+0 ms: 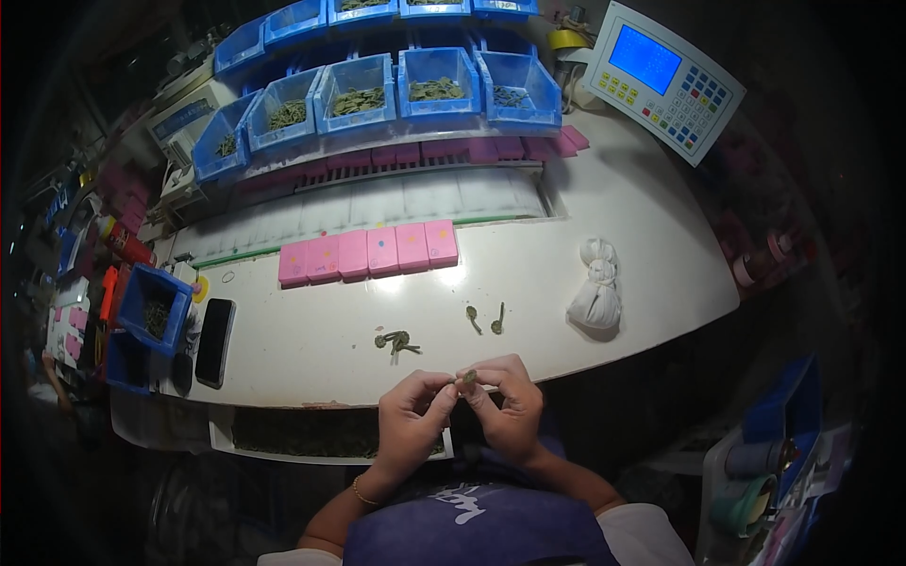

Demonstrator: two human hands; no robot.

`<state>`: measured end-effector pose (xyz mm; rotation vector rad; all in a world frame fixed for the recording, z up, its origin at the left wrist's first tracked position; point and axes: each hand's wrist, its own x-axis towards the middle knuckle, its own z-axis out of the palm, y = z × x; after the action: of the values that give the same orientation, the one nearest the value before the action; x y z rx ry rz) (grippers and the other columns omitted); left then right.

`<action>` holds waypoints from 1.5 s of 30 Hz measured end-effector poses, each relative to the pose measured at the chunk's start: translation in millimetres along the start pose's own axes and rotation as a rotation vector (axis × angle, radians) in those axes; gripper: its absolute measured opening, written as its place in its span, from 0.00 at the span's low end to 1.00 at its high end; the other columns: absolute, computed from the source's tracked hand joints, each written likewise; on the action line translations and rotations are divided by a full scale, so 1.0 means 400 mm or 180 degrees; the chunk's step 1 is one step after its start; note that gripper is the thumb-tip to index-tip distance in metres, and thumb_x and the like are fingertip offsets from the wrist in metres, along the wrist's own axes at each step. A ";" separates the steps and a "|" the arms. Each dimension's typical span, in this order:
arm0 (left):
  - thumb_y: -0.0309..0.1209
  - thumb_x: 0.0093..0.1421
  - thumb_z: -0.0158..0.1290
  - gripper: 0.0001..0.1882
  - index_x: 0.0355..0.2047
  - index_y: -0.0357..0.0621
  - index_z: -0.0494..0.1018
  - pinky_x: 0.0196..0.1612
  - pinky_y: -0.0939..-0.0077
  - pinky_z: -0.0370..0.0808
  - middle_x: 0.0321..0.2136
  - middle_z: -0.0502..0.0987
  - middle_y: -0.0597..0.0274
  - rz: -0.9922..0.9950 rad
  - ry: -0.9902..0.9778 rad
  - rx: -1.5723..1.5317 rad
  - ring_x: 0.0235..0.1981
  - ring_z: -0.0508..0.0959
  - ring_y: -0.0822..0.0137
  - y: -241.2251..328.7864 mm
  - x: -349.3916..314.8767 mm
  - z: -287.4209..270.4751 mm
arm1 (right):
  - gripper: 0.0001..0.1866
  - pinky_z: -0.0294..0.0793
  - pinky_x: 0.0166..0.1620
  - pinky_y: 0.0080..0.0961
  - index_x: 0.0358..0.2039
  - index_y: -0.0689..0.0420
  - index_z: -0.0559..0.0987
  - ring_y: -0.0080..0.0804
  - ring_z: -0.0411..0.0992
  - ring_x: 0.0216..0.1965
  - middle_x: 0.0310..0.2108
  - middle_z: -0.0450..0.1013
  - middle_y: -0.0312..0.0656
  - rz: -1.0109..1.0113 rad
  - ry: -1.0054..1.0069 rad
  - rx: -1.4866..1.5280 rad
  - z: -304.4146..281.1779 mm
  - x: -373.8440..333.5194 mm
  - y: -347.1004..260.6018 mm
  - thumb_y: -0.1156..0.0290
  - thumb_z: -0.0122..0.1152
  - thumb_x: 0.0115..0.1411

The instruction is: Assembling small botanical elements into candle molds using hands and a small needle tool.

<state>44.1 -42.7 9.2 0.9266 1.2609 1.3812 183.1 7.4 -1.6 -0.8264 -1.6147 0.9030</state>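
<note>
At the white worktable's (566, 311) near edge, the left hand (412, 417) and right hand (510, 404) pinch one small green part (469, 377) between fingertips; steady, close grips suit it. More parts (397, 341) lie just beyond.

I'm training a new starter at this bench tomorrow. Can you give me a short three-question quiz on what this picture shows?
1. True or false: both hands pinch one small green piece between their fingertips.
2. How many pink blocks lie in the row at the middle of the white table?
A) three B) five C) eight
3. What lies on the table to the person's right?

Key
1. True: the left hand and the right hand meet on the small green piece.
2. B: five pink blocks lie side by side on the white table.
3. A tied white cloth bag.
</note>
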 end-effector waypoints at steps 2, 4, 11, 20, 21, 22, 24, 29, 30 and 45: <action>0.27 0.63 0.56 0.06 0.37 0.35 0.77 0.25 0.85 0.69 0.23 0.76 0.67 0.0305 0.0142 0.0420 0.21 0.72 0.81 -0.010 0.002 0.004 | 0.05 0.73 0.39 0.24 0.34 0.60 0.82 0.30 0.73 0.36 0.34 0.78 0.41 -0.0192 0.0005 -0.0207 0.001 0.001 -0.010 0.76 0.67 0.57; 0.26 0.62 0.57 0.06 0.37 0.35 0.77 0.24 0.84 0.69 0.24 0.76 0.67 0.0604 0.0263 0.0835 0.21 0.72 0.81 -0.005 0.002 0.013 | 0.04 0.73 0.38 0.23 0.33 0.61 0.81 0.28 0.73 0.36 0.33 0.78 0.42 -0.0379 0.0026 -0.0429 0.000 0.002 -0.012 0.77 0.67 0.57; 0.29 0.63 0.57 0.10 0.42 0.36 0.78 0.23 0.83 0.69 0.26 0.77 0.65 -0.0083 -0.0048 0.0672 0.19 0.72 0.78 0.056 0.004 -0.018 | 0.06 0.72 0.43 0.23 0.36 0.61 0.82 0.26 0.73 0.39 0.35 0.77 0.39 0.0932 -0.0134 0.0566 -0.007 0.010 0.002 0.72 0.63 0.62; 0.34 0.64 0.56 0.15 0.42 0.32 0.77 0.22 0.85 0.67 0.26 0.75 0.62 -0.1221 -0.0501 -0.0924 0.19 0.71 0.77 0.043 0.022 -0.043 | 0.08 0.72 0.47 0.22 0.38 0.63 0.82 0.22 0.74 0.39 0.35 0.76 0.38 0.1731 -0.0415 0.1552 -0.014 0.020 0.004 0.72 0.60 0.64; 0.34 0.64 0.56 0.14 0.41 0.32 0.76 0.21 0.85 0.67 0.26 0.75 0.63 -0.1296 -0.0577 -0.1085 0.19 0.70 0.77 0.037 0.025 -0.047 | 0.06 0.73 0.46 0.21 0.37 0.63 0.81 0.21 0.74 0.36 0.33 0.77 0.37 0.1743 -0.0395 0.1604 -0.013 0.021 0.002 0.75 0.60 0.64; 0.34 0.64 0.56 0.14 0.41 0.32 0.76 0.21 0.85 0.67 0.26 0.75 0.63 -0.1297 -0.0579 -0.1085 0.19 0.70 0.77 0.033 0.027 -0.049 | 0.06 0.73 0.46 0.21 0.37 0.63 0.81 0.21 0.74 0.36 0.33 0.77 0.37 0.1743 -0.0393 0.1604 -0.013 0.021 0.002 0.75 0.60 0.64; 0.33 0.64 0.56 0.13 0.39 0.33 0.76 0.20 0.84 0.66 0.23 0.73 0.65 -0.1343 -0.0712 -0.1341 0.18 0.70 0.77 0.025 0.031 -0.053 | 0.06 0.73 0.45 0.21 0.35 0.63 0.81 0.21 0.74 0.37 0.32 0.77 0.37 0.1638 -0.0410 0.1383 -0.013 0.021 0.004 0.74 0.60 0.64; 0.30 0.60 0.57 0.09 0.34 0.35 0.78 0.22 0.82 0.67 0.20 0.76 0.64 -0.0582 -0.0141 0.0345 0.18 0.72 0.75 0.013 0.024 -0.026 | 0.06 0.72 0.44 0.24 0.35 0.61 0.82 0.22 0.72 0.38 0.32 0.77 0.38 0.0091 -0.0508 -0.0351 -0.017 0.031 -0.018 0.72 0.63 0.62; 0.30 0.59 0.58 0.08 0.32 0.36 0.79 0.24 0.80 0.70 0.20 0.77 0.62 0.0027 0.0244 0.1376 0.19 0.74 0.74 0.015 0.022 -0.015 | 0.06 0.71 0.44 0.25 0.35 0.61 0.82 0.23 0.71 0.37 0.33 0.77 0.38 -0.0066 -0.0464 -0.0445 -0.017 0.033 -0.020 0.72 0.64 0.60; 0.31 0.57 0.61 0.08 0.35 0.41 0.82 0.27 0.78 0.72 0.23 0.79 0.59 0.0024 -0.0158 0.1766 0.19 0.76 0.70 0.079 -0.014 -0.069 | 0.07 0.70 0.50 0.21 0.37 0.62 0.82 0.20 0.73 0.41 0.36 0.78 0.36 0.2193 -0.0602 0.1946 -0.017 0.039 -0.015 0.72 0.62 0.63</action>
<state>13.2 -52.4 36.3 1.3286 1.6393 1.0155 186.3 19.0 11.7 -0.8721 -1.0812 1.8927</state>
